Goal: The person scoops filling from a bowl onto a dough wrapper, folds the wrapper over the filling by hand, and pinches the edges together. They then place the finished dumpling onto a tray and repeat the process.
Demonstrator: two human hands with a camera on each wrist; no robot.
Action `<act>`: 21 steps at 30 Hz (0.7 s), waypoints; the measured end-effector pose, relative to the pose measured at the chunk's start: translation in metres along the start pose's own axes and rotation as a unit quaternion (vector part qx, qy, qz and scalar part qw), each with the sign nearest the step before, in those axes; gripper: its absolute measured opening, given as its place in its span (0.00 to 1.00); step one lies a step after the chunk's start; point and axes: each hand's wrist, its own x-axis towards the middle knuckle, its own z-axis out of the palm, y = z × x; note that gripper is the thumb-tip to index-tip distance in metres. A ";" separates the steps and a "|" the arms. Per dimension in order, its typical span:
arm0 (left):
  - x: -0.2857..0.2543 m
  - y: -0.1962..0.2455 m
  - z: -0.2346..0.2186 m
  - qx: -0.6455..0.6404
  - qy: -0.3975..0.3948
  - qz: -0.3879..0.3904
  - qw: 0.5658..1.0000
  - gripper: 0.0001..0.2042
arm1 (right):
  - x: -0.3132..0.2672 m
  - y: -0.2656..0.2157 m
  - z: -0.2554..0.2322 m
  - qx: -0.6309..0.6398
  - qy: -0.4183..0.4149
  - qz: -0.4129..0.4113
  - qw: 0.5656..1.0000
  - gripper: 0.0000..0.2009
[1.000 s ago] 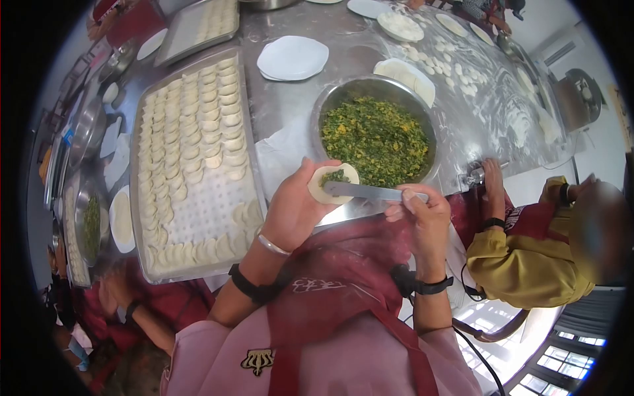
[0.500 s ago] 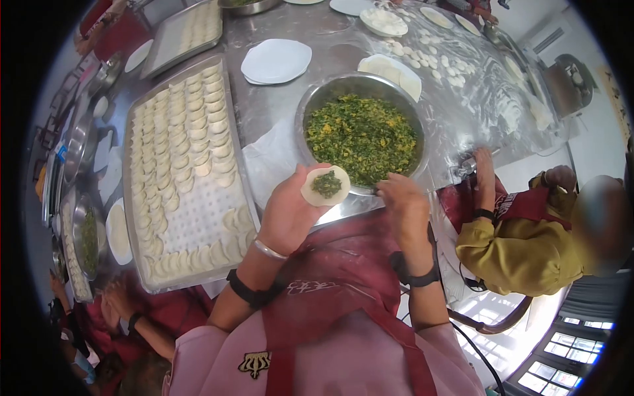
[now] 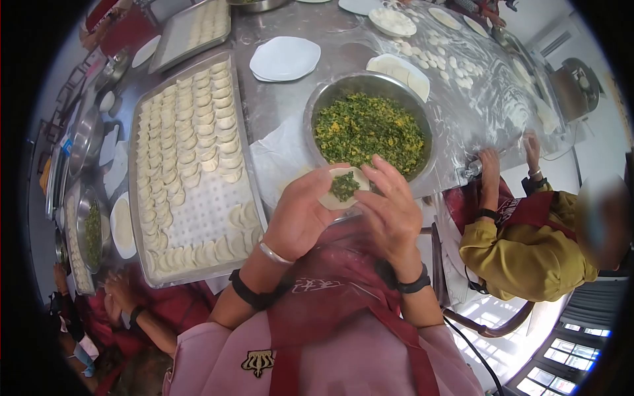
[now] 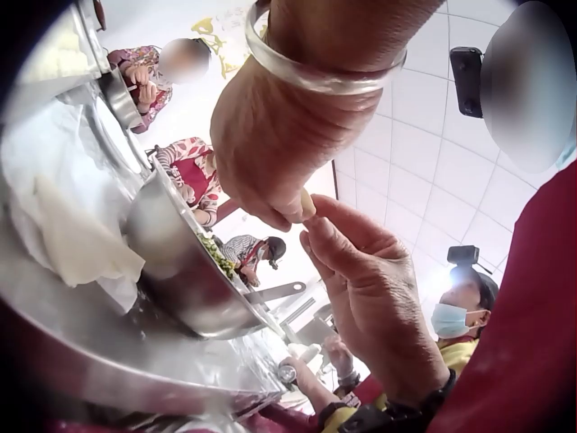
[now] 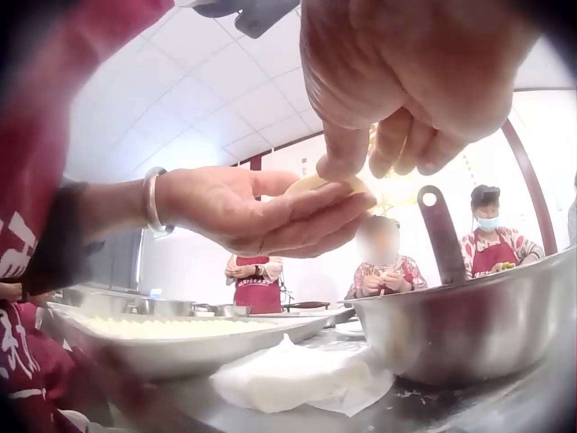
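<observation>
A round dumpling wrapper (image 3: 353, 196) with chopped green filling (image 3: 344, 187) in its middle lies in my left hand (image 3: 300, 211). The left hand is palm up, its fingers under the wrapper and its thumb at the near edge. From the other side my right hand (image 3: 391, 214) meets the wrapper, thumb and forefinger pinching its rim in the left wrist view. Just beyond both hands stands a steel bowl (image 3: 429, 142) of green and yellow filling. A flat metal spreader (image 5: 442, 230) leans over that bowl's rim, its holed handle sticking out in both wrist views.
Left of the bowl, a large tray (image 3: 256, 204) carries rows of folded dumplings. White plates (image 3: 285, 58) lie behind, and a plate of wrappers (image 3: 403, 74) sits by the bowl. Dough pieces (image 3: 436, 59) dot the floured table. A person in yellow (image 3: 528, 257) works close at the right.
The right hand has let go of the spreader at the bowl and come back to the wrapper's right edge. The left hand still holds the filled wrapper.
</observation>
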 end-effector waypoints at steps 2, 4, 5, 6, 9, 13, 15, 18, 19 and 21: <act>-0.003 -0.001 0.002 0.096 0.001 0.032 0.995 0.20 | 0.005 -0.002 0.001 0.005 0.013 0.005 1.000 0.12; -0.005 -0.003 0.001 0.240 0.000 0.069 0.968 0.21 | 0.010 -0.006 0.003 0.016 0.027 0.021 0.999 0.11; -0.005 -0.003 0.002 0.268 0.006 0.079 0.960 0.21 | 0.013 -0.007 0.005 0.023 0.030 0.022 0.999 0.10; -0.005 -0.003 0.003 0.296 0.013 0.089 0.951 0.21 | 0.015 -0.008 0.006 0.031 0.034 0.024 0.999 0.10; -0.005 -0.004 0.005 0.350 0.029 0.118 0.929 0.21 | 0.021 -0.011 0.009 0.043 0.041 0.027 0.998 0.08; -0.007 -0.002 0.013 0.368 0.049 0.132 0.919 0.19 | 0.024 -0.014 0.011 0.062 0.036 0.051 0.996 0.07; -0.007 0.000 0.012 0.378 0.049 0.116 0.917 0.18 | 0.024 -0.012 0.013 0.082 0.037 0.059 0.994 0.08; -0.004 0.001 0.009 0.368 0.045 0.125 0.920 0.19 | 0.025 -0.016 0.015 0.115 0.053 0.111 0.986 0.12; -0.002 0.001 0.007 0.360 0.043 0.134 0.922 0.19 | 0.025 -0.018 0.016 0.127 0.060 0.135 0.981 0.13; 0.000 -0.002 0.006 0.314 0.049 0.174 0.932 0.20 | 0.020 -0.023 0.018 0.167 0.097 0.188 0.963 0.15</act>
